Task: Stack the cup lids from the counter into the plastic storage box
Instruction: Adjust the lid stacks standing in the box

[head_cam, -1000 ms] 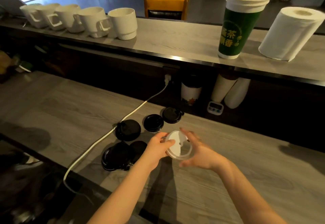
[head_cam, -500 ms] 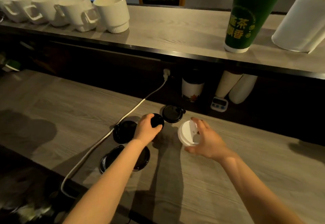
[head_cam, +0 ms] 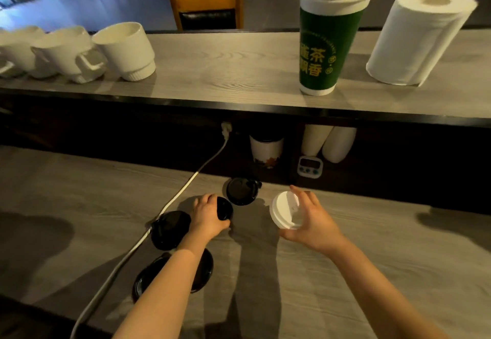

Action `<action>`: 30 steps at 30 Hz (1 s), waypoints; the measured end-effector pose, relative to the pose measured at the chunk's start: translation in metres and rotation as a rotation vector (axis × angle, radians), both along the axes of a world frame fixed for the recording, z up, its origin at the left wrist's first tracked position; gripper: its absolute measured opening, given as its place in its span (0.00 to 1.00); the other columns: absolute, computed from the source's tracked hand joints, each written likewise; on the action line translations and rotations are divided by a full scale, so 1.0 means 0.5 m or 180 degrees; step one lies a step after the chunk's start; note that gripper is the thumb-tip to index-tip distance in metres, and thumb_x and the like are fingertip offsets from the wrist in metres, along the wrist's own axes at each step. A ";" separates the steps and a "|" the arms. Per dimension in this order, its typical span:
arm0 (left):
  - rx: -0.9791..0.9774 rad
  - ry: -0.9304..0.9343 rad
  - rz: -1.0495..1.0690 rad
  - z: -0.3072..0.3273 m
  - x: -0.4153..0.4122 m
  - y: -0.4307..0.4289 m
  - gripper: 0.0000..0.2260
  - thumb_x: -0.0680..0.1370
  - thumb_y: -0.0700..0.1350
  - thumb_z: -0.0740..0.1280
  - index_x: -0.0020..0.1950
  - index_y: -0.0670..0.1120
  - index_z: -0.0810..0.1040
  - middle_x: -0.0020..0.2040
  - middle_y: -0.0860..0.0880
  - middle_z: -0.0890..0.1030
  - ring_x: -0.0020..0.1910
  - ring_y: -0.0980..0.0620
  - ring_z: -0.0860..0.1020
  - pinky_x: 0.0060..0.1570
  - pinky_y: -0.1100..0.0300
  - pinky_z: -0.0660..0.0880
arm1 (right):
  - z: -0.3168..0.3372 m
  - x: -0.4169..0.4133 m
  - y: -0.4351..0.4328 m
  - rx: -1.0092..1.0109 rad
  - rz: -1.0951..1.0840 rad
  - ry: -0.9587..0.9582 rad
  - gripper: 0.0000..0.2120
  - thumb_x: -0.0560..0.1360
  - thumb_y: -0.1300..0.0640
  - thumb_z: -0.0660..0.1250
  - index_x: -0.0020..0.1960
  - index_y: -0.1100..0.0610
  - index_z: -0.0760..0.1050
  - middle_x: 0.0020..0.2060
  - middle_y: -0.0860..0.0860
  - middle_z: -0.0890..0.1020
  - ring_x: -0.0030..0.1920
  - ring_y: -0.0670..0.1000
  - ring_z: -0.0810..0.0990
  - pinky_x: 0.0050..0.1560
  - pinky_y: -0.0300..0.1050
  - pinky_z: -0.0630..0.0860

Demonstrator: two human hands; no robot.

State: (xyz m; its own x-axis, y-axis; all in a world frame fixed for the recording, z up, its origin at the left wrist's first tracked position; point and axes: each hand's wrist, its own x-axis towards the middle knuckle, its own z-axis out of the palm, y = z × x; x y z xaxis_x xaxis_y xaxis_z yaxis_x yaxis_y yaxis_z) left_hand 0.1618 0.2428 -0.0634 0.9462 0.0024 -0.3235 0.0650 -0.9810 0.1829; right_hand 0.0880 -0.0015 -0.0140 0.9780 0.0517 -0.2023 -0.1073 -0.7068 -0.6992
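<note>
black lids: four seen on the lower counter
nearest lid: half under the left forearm, may be two overlapping
white lid: one, off the counter, in the right hand
left hand: curled round a small black lid
right hand: fingertips and thumb grip the white lid's rim
mugs: row on the upper ledge, cut off at left, count unclear
cups under ledge: in shadow, hard to make out

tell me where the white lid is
Head view: the white lid is in the right hand, just right of the rear black lid.
</note>
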 end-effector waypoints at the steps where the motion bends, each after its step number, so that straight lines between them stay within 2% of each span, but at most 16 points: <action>1: -0.0143 -0.0097 0.0067 0.008 -0.010 -0.002 0.35 0.72 0.52 0.71 0.74 0.45 0.59 0.73 0.46 0.61 0.71 0.43 0.58 0.69 0.52 0.62 | 0.004 -0.004 -0.002 0.0016 -0.0021 -0.0021 0.49 0.64 0.48 0.76 0.76 0.48 0.51 0.68 0.48 0.62 0.65 0.49 0.67 0.60 0.41 0.70; 7: -0.1223 -0.0528 0.0089 0.085 -0.094 -0.042 0.35 0.71 0.50 0.73 0.73 0.45 0.61 0.71 0.49 0.60 0.68 0.48 0.65 0.64 0.57 0.67 | 0.033 -0.047 -0.015 0.0250 -0.0225 -0.0241 0.47 0.65 0.49 0.77 0.75 0.49 0.53 0.69 0.47 0.62 0.68 0.49 0.65 0.60 0.39 0.66; 10: -0.1312 -0.0611 -0.0037 0.130 -0.140 -0.074 0.37 0.71 0.53 0.72 0.75 0.48 0.58 0.73 0.52 0.57 0.70 0.50 0.63 0.66 0.55 0.67 | 0.049 -0.085 -0.033 0.0358 -0.0289 -0.0383 0.46 0.64 0.48 0.77 0.74 0.47 0.54 0.68 0.46 0.63 0.68 0.48 0.64 0.61 0.40 0.66; 14: -0.1408 -0.0883 -0.0282 0.186 -0.194 -0.134 0.37 0.69 0.54 0.73 0.74 0.49 0.61 0.72 0.51 0.59 0.70 0.50 0.62 0.68 0.55 0.63 | 0.073 -0.143 -0.079 0.0376 -0.0503 -0.0601 0.47 0.64 0.49 0.78 0.75 0.48 0.55 0.68 0.46 0.62 0.67 0.46 0.63 0.61 0.38 0.65; 19: -0.1814 -0.0982 -0.0882 0.233 -0.245 -0.243 0.35 0.69 0.51 0.73 0.72 0.48 0.63 0.69 0.52 0.63 0.68 0.54 0.63 0.63 0.64 0.61 | 0.113 -0.241 -0.173 0.0151 -0.0963 -0.0753 0.47 0.65 0.51 0.77 0.76 0.48 0.54 0.63 0.42 0.60 0.61 0.39 0.60 0.59 0.35 0.62; 22: -0.1949 -0.0933 -0.1272 0.251 -0.275 -0.332 0.35 0.69 0.50 0.74 0.72 0.46 0.63 0.68 0.52 0.63 0.67 0.55 0.62 0.61 0.69 0.56 | 0.131 -0.318 -0.248 0.0085 -0.1241 -0.0858 0.47 0.64 0.51 0.78 0.75 0.48 0.55 0.62 0.42 0.61 0.60 0.38 0.61 0.58 0.36 0.62; 30: -0.2154 -0.0726 -0.2013 0.289 -0.369 -0.598 0.37 0.68 0.50 0.74 0.73 0.47 0.61 0.69 0.52 0.63 0.67 0.54 0.63 0.61 0.67 0.58 | 0.163 -0.511 -0.474 -0.0072 -0.1987 -0.1085 0.43 0.65 0.52 0.78 0.73 0.47 0.59 0.64 0.42 0.64 0.62 0.41 0.65 0.59 0.35 0.63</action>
